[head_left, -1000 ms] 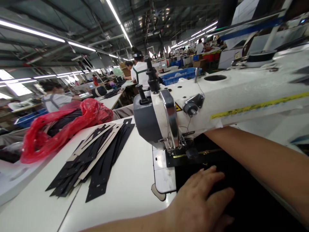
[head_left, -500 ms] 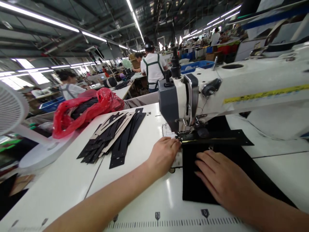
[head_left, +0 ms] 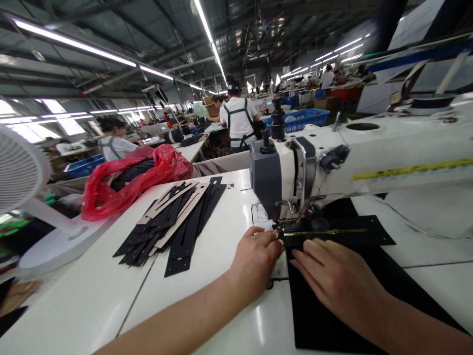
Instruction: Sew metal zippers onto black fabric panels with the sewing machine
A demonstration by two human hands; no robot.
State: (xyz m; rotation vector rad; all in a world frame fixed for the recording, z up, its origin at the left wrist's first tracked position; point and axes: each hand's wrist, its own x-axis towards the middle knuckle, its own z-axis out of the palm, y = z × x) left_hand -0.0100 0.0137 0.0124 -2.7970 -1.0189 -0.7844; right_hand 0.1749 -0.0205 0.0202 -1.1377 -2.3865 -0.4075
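Note:
A black strip with a gold zipper lies over a larger black fabric panel, under the needle area of a white and grey sewing machine. My left hand is closed at the strip's left end, beside the presser foot, fingertips pinched on it. Fingers bent and pressed together, my right hand rests over the panel with its fingertips at the strip's lower edge. What lies beneath those fingertips is hidden.
Black and beige strips are piled left on the white table. Beyond them are a red plastic bag and a white fan. People work further back; one wears a white shirt.
The view has shifted, so the machine and table appear lower. My right hand has moved up to the strip's lower edge, and its fingers are closer together. More of the gold zipper shows.

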